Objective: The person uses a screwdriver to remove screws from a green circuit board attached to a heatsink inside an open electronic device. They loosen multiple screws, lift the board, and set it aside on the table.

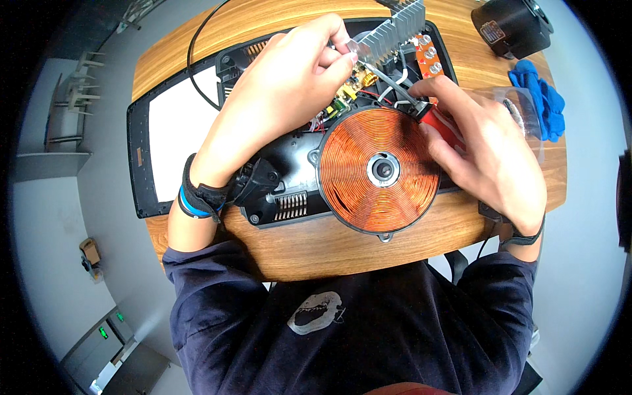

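My left hand point(299, 72) pinches the near end of a finned metal heat sink point(398, 31), holding it tilted above an opened black induction cooker housing point(299, 155). In my right hand point(490, 141) is a screwdriver with a red handle point(442, 129). Its shaft points up and left toward the heat sink, with the tip close to my left fingertips. Whether the tip touches a screw cannot be made out. Below both hands lies a round copper coil point(355, 187). Part of a circuit board point(339, 105) with wires shows between the hands.
Left of the housing lies a black-framed panel with a white face point(181, 125). An orange board point(429, 58) sits at the housing's far right. Beyond are a black cylindrical container point(510, 29), a blue cloth point(543, 102) and a clear plastic bag point(526, 108). A black cable point(189, 59) loops at the left.
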The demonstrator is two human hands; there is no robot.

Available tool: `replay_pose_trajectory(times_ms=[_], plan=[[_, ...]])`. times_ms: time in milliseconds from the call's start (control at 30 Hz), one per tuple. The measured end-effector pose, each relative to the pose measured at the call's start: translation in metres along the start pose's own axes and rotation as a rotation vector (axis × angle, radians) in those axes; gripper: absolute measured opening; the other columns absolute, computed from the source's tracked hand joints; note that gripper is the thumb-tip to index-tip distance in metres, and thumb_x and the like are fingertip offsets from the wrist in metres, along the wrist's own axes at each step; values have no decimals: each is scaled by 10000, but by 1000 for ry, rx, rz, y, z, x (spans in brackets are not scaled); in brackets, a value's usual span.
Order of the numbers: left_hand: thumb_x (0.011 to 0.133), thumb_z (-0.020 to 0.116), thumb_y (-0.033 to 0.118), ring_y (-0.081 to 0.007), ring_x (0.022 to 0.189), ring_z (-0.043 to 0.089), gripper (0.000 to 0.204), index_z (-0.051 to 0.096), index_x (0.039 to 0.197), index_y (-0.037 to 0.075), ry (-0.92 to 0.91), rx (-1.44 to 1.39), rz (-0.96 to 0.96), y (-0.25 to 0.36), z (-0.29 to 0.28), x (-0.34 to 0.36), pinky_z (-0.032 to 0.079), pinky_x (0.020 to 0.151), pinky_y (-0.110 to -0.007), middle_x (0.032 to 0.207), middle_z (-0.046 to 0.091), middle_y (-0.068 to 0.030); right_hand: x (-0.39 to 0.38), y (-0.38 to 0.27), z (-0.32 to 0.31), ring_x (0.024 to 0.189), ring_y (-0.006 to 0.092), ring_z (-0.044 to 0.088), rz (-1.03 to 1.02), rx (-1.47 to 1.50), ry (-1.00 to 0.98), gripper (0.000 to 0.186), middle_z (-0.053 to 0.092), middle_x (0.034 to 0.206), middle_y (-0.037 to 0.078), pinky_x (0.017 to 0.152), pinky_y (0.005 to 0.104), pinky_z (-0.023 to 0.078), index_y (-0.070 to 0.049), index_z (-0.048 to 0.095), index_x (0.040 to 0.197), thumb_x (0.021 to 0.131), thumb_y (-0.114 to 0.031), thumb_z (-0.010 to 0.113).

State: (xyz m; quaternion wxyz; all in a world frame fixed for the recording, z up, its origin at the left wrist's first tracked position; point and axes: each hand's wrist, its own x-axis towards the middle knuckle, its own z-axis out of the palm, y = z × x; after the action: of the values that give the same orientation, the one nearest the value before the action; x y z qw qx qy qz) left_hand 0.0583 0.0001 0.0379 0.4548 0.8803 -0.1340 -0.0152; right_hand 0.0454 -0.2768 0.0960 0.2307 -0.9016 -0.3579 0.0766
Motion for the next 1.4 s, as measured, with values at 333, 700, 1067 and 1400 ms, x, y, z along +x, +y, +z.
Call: replay_pose_trajectory(times_ms=[333,700,1067,1400], plan=[[1126,696,110,-6,759,630,165,563,1116,12,56,32,86,-2,4,-1,508,619,-229,824,698,14,-4,-6,5,827,436,755,-8,-20,49,352,738,882,237,763,484,580,-42,664,1336,990,-59,724],[1128,691,111,-7,739,612,165,562,1117,7,45,48,70,3,3,-1,497,611,-233,811,695,17,-7,-7,9,778,429,747,2,1,69,363,725,841,219,732,480,567,-53,643,1358,1003,-52,719],[1122,696,94,-25,809,679,162,561,1134,6,25,69,74,3,2,0,542,627,-240,876,734,-8,-9,-9,12,751,422,732,14,-7,73,359,695,809,215,715,488,554,-51,645,1358,1005,-66,710],[1017,788,56,-277,990,807,232,613,1169,44,49,-112,164,7,0,-13,626,807,-376,1051,781,-137,-14,-11,6,760,379,717,71,98,63,364,714,882,196,724,434,554,-37,665,1349,988,-41,713]])
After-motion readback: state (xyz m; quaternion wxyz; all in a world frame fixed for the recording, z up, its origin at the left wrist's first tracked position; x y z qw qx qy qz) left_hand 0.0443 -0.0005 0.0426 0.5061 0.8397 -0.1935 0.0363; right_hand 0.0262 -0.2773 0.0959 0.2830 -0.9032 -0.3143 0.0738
